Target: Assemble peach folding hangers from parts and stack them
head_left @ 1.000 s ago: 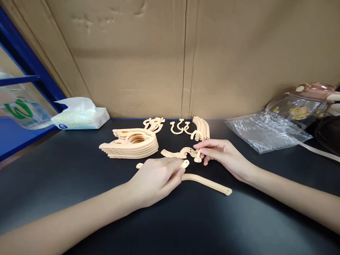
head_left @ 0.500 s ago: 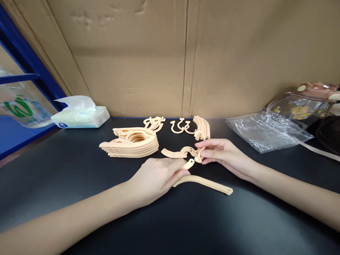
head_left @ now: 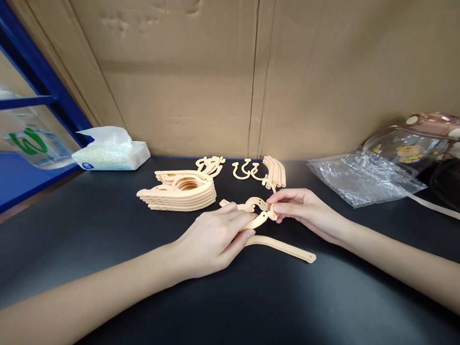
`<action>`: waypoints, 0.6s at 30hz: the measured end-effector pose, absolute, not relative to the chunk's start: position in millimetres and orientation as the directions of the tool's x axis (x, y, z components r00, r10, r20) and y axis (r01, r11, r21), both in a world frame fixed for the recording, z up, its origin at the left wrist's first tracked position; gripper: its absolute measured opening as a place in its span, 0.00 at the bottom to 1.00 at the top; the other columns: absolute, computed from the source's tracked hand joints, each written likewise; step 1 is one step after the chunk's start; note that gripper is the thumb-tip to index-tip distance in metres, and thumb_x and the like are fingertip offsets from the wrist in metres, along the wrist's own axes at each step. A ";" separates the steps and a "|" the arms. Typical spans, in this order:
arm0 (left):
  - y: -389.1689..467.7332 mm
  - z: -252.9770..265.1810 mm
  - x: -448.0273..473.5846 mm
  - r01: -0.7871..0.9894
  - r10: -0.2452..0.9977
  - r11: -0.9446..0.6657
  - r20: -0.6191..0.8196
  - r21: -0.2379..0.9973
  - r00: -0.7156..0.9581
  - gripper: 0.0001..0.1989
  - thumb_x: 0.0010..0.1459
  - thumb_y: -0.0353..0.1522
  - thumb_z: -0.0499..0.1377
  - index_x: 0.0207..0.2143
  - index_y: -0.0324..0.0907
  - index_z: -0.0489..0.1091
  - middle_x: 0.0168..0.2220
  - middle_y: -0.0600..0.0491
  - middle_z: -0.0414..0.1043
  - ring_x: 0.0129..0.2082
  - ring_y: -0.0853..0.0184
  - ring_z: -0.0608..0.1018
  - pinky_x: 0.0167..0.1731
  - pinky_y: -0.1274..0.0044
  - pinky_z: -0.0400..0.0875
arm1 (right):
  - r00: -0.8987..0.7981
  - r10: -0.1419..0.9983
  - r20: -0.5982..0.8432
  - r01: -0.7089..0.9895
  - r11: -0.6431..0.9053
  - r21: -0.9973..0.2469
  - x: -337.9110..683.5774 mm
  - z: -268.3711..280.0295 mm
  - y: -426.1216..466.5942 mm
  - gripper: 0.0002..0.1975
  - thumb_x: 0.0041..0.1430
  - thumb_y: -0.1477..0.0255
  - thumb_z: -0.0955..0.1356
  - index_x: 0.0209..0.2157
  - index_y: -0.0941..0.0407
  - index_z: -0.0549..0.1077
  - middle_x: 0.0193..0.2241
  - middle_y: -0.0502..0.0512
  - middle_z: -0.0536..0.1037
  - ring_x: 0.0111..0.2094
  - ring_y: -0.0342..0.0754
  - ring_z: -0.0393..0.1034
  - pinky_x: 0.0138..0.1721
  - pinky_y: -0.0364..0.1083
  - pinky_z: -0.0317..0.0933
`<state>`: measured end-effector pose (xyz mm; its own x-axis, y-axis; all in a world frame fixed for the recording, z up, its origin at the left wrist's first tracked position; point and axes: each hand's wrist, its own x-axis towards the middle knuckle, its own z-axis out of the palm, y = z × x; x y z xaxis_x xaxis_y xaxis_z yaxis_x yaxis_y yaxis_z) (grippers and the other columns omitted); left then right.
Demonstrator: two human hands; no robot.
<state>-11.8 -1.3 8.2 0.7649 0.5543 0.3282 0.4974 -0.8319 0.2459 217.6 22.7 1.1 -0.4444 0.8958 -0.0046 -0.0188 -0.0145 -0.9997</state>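
Observation:
Near the middle of the black table, my left hand (head_left: 210, 240) is closed around a cream plastic hanger arm (head_left: 257, 222), whose holed end sticks out to the right. Between the thumb and fingers of my right hand (head_left: 307, 211) is a small cream hanger hook (head_left: 272, 214), partly hidden by the fingertips. The hook's base meets or nearly meets the holed end; whether they are joined I cannot tell. Just behind lies a curved hanger part (head_left: 256, 200), partly covered by my left hand. Another hanger arm (head_left: 284, 246) lies in front, one end near my left thumb.
Folded hangers (head_left: 178, 198) are stacked at left, with a heap of hooks (head_left: 211, 165) behind. Loose hooks (head_left: 242, 175) and stacked arms (head_left: 276, 171) lie by the cardboard wall (head_left: 173, 80). A tissue pack (head_left: 113, 156) stands left, a clear plastic bag (head_left: 358, 174) right.
My left hand has moved slightly right, bringing the hanger arm's holed end up to the hook in my right hand. The hook has turned a little; the view has shifted slightly.

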 end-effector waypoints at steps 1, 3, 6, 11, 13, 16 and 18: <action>-0.8 8.1 -11.8 0.488 0.545 -0.838 0.325 0.244 0.773 0.10 0.65 0.30 0.45 0.42 0.39 0.65 0.31 0.52 0.67 0.32 0.65 0.67 0.31 0.76 0.61 | -0.442 0.897 -0.003 -0.011 -0.009 -1.000 217.7 1.7 22.2 0.08 0.49 0.67 0.73 0.33 0.55 0.78 0.28 0.49 0.76 0.30 0.40 0.68 0.37 0.42 0.62; 0.3 7.2 -11.8 0.472 0.522 -0.853 0.334 0.225 0.785 0.12 0.66 0.31 0.45 0.46 0.38 0.64 0.35 0.51 0.69 0.35 0.64 0.67 0.34 0.75 0.62 | -0.436 0.900 0.001 0.004 0.004 -1.000 218.1 2.3 21.3 0.08 0.49 0.67 0.73 0.32 0.55 0.78 0.26 0.49 0.75 0.30 0.40 0.67 0.38 0.43 0.61; 1.6 5.2 -11.5 0.484 0.515 -0.856 0.355 0.181 0.780 0.14 0.67 0.31 0.44 0.49 0.37 0.63 0.38 0.49 0.70 0.37 0.64 0.67 0.35 0.75 0.63 | -0.428 0.904 0.013 0.015 0.022 -1.000 219.0 1.9 20.7 0.08 0.49 0.67 0.73 0.32 0.55 0.78 0.26 0.49 0.74 0.31 0.41 0.66 0.39 0.44 0.61; 3.1 3.2 -10.3 0.530 0.529 -0.842 0.357 0.106 0.770 0.15 0.68 0.32 0.44 0.51 0.37 0.64 0.38 0.48 0.71 0.36 0.64 0.68 0.35 0.74 0.65 | -0.415 0.909 0.032 0.084 0.074 -0.994 220.1 -0.6 20.9 0.11 0.50 0.64 0.72 0.34 0.55 0.78 0.30 0.51 0.76 0.33 0.43 0.67 0.42 0.46 0.60; 3.5 2.6 -10.1 0.542 0.530 -0.837 0.362 0.075 0.767 0.15 0.68 0.32 0.44 0.51 0.36 0.64 0.37 0.48 0.71 0.35 0.64 0.68 0.34 0.73 0.65 | -0.408 0.912 0.038 0.110 0.090 -0.990 219.8 -1.2 20.6 0.11 0.50 0.64 0.72 0.34 0.55 0.77 0.30 0.51 0.76 0.33 0.43 0.67 0.42 0.47 0.61; 3.6 0.9 -10.8 0.547 0.523 -0.836 0.362 0.042 0.772 0.15 0.68 0.32 0.44 0.51 0.36 0.64 0.38 0.47 0.71 0.35 0.63 0.69 0.35 0.73 0.65 | -0.402 0.914 0.053 0.118 0.109 -0.987 218.8 -1.1 19.7 0.11 0.50 0.63 0.72 0.34 0.55 0.77 0.29 0.51 0.76 0.32 0.43 0.67 0.41 0.47 0.62; 3.5 -0.3 -11.6 0.536 0.506 -0.844 0.366 0.023 0.781 0.16 0.67 0.31 0.45 0.52 0.35 0.64 0.39 0.47 0.72 0.36 0.63 0.69 0.35 0.73 0.65 | -0.402 0.914 0.064 0.110 0.117 -0.987 218.2 -0.4 19.0 0.11 0.50 0.64 0.72 0.33 0.55 0.77 0.29 0.50 0.76 0.31 0.43 0.67 0.39 0.46 0.63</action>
